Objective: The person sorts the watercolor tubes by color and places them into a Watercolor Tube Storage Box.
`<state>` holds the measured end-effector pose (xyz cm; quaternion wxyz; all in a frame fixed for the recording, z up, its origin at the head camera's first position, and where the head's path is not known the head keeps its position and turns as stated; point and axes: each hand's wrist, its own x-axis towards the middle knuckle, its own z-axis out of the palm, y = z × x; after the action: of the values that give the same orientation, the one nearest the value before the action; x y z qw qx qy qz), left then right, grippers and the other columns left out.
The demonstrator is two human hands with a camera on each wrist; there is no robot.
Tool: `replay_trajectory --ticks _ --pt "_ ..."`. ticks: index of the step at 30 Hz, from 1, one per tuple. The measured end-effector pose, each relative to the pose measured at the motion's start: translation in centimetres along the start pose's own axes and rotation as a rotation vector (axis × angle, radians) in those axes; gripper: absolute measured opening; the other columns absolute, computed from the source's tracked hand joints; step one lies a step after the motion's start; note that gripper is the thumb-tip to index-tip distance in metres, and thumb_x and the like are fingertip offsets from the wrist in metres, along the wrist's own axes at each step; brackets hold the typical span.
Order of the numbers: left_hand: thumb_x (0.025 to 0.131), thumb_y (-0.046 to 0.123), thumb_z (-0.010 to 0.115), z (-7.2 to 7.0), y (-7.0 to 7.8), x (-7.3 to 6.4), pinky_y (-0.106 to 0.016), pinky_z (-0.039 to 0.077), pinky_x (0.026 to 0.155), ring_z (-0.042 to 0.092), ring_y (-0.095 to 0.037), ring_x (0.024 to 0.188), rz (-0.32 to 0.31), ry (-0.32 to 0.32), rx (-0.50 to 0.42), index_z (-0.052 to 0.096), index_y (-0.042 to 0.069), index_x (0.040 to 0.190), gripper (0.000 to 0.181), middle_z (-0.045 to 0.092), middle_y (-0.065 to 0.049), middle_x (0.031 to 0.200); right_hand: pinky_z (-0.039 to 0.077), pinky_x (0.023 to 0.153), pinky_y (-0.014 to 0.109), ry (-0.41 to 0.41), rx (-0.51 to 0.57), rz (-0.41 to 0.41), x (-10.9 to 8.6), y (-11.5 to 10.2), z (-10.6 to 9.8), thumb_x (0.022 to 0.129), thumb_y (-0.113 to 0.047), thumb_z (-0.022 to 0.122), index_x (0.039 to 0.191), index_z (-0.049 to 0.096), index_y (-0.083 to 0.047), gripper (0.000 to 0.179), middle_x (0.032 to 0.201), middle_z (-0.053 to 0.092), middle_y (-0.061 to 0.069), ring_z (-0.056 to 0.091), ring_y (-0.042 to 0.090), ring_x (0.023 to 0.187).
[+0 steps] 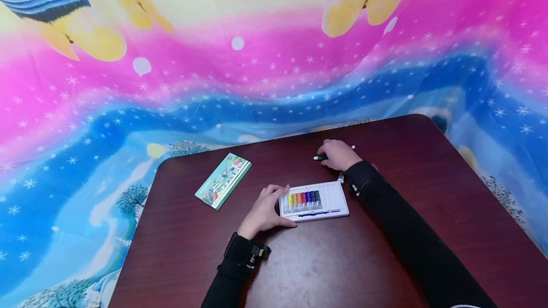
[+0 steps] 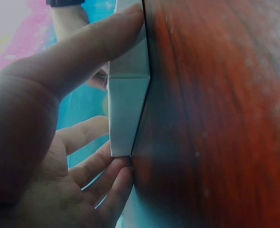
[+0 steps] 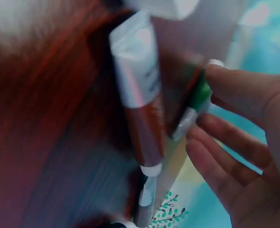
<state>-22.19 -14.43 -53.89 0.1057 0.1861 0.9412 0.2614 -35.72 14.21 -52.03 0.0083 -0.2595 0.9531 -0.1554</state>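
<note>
A white tray [image 1: 336, 198] of paint tubes lies on the table, its colored tubes [image 1: 303, 197] in a row and a blue paintbrush [image 1: 318, 213] along the front. My left hand [image 1: 266, 210] grips the tray's left end, thumb along the front side and fingers round the far corner. In the left wrist view the tray's white side wall [image 2: 128, 114] shows between thumb and fingers. Beyond the tray, my right hand [image 1: 339, 154] pinches a green paint tube [image 3: 200, 95] near its white cap. A brown paint tube [image 3: 144, 128] lies beside that hand, with another tube [image 3: 146, 202] past its cap.
A light green illustrated box [image 1: 223, 182] lies at the left on the dark wooden table [image 1: 205, 260]. Close behind the table's far edge hangs a colorful printed cloth [image 1: 274, 75]. One tube end [image 1: 340, 177] shows at the tray's far right corner.
</note>
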Motion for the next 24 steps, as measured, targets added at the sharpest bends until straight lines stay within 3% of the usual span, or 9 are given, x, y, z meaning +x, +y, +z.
replay_trajectory --ticks 3,5,9,12,16,21,24 --pt "0.07 0.052 0.094 0.0 0.1 0.0 -0.046 0.045 0.109 0.043 -0.024 0.134 0.01 0.002 -0.008 0.041 0.021 0.161 0.11 0.048 -0.005 0.147 0.056 0.087 0.045 0.001 -0.108 -0.038 0.7 -0.3 0.5 0.091 -0.008 0.079 0.099 0.08 -0.007 0.009 0.096 0.072 0.01 0.068 0.029 0.09" --pt "0.07 0.052 0.095 0.0 0.1 0.0 -0.046 0.045 0.11 0.043 -0.024 0.134 0.011 0.002 -0.008 0.041 0.022 0.161 0.11 0.048 -0.005 0.148 0.057 0.087 0.045 0.012 -0.179 -0.061 0.9 -0.7 0.6 0.091 -0.005 0.078 0.099 0.078 -0.007 0.009 0.095 0.074 0.011 0.069 0.029 0.09" --pt "0.07 0.051 0.095 0.0 0.0 -0.1 -0.045 0.045 0.11 0.043 -0.024 0.134 0.012 0.01 -0.005 0.042 0.022 0.16 0.109 0.048 -0.005 0.147 0.058 0.088 0.046 0.022 -0.185 -0.064 0.6 -1.5 0.3 0.095 -0.004 0.073 0.125 0.071 -0.007 0.03 0.106 0.072 0.015 0.07 0.031 0.095" --pt "0.07 0.051 0.095 -0.1 0.0 0.0 -0.046 0.045 0.11 0.043 -0.025 0.134 0.016 0.012 -0.008 0.042 0.021 0.16 0.109 0.048 -0.006 0.147 0.056 0.088 0.047 0.049 -0.02 -0.022 -0.2 -1.8 -0.4 0.1 -0.005 0.067 0.137 0.066 -0.01 0.038 0.113 0.069 0.016 0.068 0.031 0.097" --pt "0.07 0.05 0.095 -0.3 0.0 0.0 -0.047 0.044 0.111 0.043 -0.026 0.135 0.014 0.011 -0.01 0.042 0.02 0.16 0.109 0.048 -0.006 0.148 0.052 0.087 0.046 0.083 0.296 0.015 -1.2 -1.8 -1.1 0.104 -0.005 0.059 0.142 0.061 -0.009 0.038 0.112 0.066 0.014 0.063 0.029 0.098" --pt "0.069 0.05 0.095 -0.1 -0.1 0.0 -0.046 0.044 0.111 0.043 -0.026 0.135 0.008 0.002 -0.004 0.042 0.02 0.16 0.11 0.048 -0.006 0.148 0.054 0.09 0.041 0.098 0.668 0.048 -2.9 -2.0 -1.4 0.1 -0.002 0.064 0.146 0.056 -0.013 0.048 0.117 0.064 0.013 0.065 0.026 0.103" --pt "0.069 0.051 0.095 0.0 -0.2 0.1 -0.046 0.044 0.111 0.043 -0.025 0.135 0.005 0.003 -0.007 0.042 0.02 0.16 0.11 0.048 -0.006 0.148 0.056 0.088 0.035 0.111 0.835 0.06 -3.8 -2.7 -1.7 0.098 -0.001 0.069 0.145 0.057 -0.013 0.05 0.119 0.062 0.015 0.065 0.025 0.103"
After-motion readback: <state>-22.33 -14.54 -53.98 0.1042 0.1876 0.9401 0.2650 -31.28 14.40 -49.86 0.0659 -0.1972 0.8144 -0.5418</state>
